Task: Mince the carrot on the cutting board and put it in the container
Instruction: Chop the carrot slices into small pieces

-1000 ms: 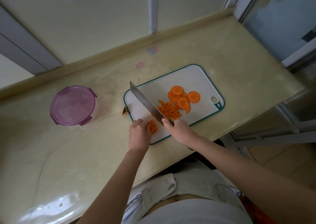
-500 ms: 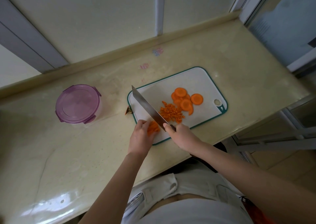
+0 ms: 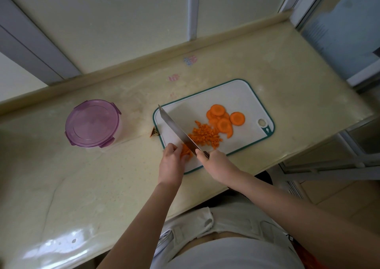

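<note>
Mid-mince. Right grip (image 3: 213, 162) is closed round the knife (image 3: 176, 131) handle, blade angled across the cutting board (image 3: 236, 96). Left grip (image 3: 171, 162) pinches the carrot bundle (image 3: 186, 151) at the board's near corner, just beside the blade. I'd tuck fingertips back, take short cuts, feed slowly. Minced pile (image 3: 203, 134) and slices (image 3: 224, 118) lie right of the blade. Container (image 3: 92, 122) sits lidded, left on the table (image 3: 102, 186); open it before transfer.

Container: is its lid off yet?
No, the purple lid sits on top of the container, which stands to the left of the cutting board.
</note>
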Tool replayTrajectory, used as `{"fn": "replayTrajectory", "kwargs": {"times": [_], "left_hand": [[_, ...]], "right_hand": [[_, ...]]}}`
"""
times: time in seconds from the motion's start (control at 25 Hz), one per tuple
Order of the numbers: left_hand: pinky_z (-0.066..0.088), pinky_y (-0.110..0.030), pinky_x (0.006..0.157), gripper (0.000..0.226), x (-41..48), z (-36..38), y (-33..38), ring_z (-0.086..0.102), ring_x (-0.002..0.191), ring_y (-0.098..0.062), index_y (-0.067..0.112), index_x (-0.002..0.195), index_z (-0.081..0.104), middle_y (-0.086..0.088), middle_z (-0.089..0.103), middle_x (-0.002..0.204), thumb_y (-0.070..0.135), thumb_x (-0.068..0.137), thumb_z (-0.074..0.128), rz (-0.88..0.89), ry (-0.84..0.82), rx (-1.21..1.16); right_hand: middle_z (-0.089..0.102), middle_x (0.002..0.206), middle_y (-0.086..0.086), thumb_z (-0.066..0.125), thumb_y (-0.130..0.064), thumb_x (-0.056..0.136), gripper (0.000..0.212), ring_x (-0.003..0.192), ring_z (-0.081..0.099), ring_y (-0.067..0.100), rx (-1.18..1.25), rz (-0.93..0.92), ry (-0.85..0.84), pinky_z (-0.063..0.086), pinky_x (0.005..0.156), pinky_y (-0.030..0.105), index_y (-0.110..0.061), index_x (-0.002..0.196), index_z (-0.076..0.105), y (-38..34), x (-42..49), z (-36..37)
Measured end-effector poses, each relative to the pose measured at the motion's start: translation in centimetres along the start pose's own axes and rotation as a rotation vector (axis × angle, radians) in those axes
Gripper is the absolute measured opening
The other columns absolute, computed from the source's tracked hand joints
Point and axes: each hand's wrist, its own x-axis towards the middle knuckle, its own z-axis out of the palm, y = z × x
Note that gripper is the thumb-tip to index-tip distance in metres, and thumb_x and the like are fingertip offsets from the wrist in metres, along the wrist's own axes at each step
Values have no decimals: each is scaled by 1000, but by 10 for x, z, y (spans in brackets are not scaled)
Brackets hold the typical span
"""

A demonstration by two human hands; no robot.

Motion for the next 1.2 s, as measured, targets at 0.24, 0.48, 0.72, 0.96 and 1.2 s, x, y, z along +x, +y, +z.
{"fn": "replayTrajectory", "kwargs": {"times": [0.24,0.48,0.72,0.96,1.2], "left_hand": [[40,-27,66,20,2,1,-2,44,78,-19,1,102,65,-3,40,85,11,85,63,-17,-15,-26],[37,-20,69,21,0,1,-1,45,76,-15,3,103,67,-3,45,87,13,85,66,-12,21,-65],[31,-10,71,26,3,-1,4,46,78,-13,4,110,66,0,45,90,15,86,65,-5,11,-76],[34,-13,75,27,8,0,11,47,83,-14,4,111,65,-4,48,95,15,87,64,-8,-23,-96],[42,-20,79,31,9,-5,10,49,85,-17,9,114,64,-4,48,96,18,85,66,6,-61,-66]], "right_hand": [[40,55,2,36,-49,98,56,48,39,15,-113,-33,61,26,44,25,-13,55,36,6,8,20],[36,50,1,37,-45,99,57,45,37,16,54,-45,6,28,48,28,-13,52,33,9,16,1],[41,56,2,37,-48,98,53,51,42,18,94,7,68,32,51,28,-13,58,37,12,22,-6],[42,55,1,36,-49,98,54,50,44,16,158,37,118,33,50,26,-15,56,38,9,21,-21],[43,56,1,39,-49,97,51,48,43,16,166,-4,90,32,48,25,-14,60,42,9,9,-18]]}}
